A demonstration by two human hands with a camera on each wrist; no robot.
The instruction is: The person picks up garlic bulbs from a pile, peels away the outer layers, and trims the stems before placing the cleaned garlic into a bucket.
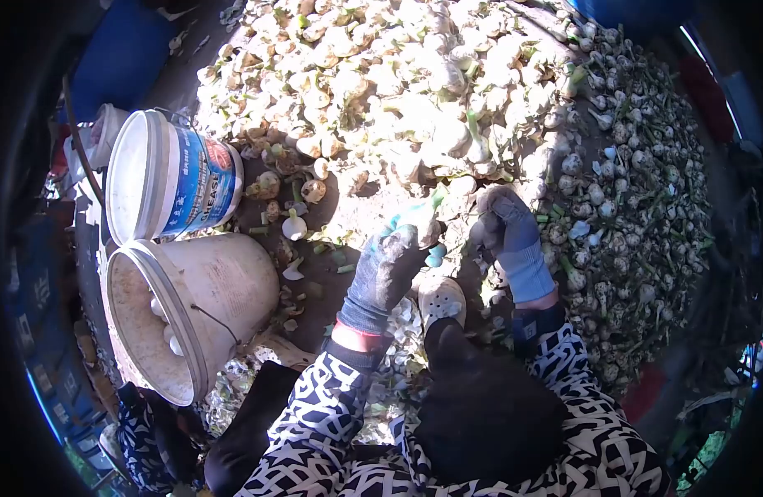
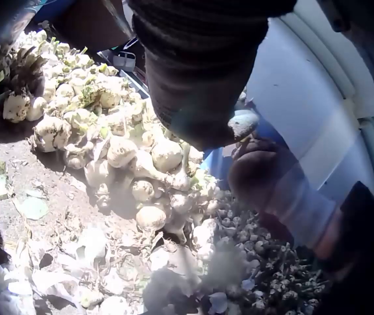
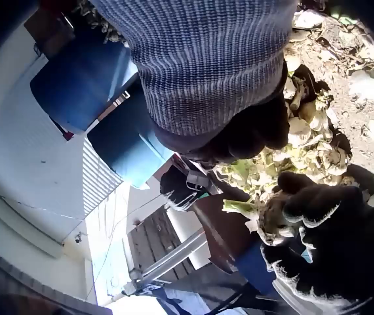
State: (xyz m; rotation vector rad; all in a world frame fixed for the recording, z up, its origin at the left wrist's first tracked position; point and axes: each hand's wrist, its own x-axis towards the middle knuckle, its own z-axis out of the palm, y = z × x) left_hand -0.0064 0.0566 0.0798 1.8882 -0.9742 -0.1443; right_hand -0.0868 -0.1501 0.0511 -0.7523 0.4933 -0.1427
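Note:
My left hand [image 1: 389, 263], in a dirt-covered grey work glove, grips a garlic bulb [image 3: 275, 222] with a short green stem stub. Teal patches show at its fingers in the head view. In the left wrist view the pale bulb pokes out past the dark glove. Just to the right, my right hand [image 1: 505, 236] has its gloved fingers curled in toward the palm, a short gap from the left hand. I cannot tell whether anything is inside the right fingers. Both hands are above the ground, before a large heap of garlic bulbs [image 1: 373, 83].
A white bucket with a blue label [image 1: 203, 182] lies tipped at left. Below it, a dirty white bucket [image 1: 240, 277] on its side holds a few pale bulbs. Smaller bulbs [image 1: 621, 190] cover the ground at right. Skins and stem bits surround a pale clog [image 1: 442, 300].

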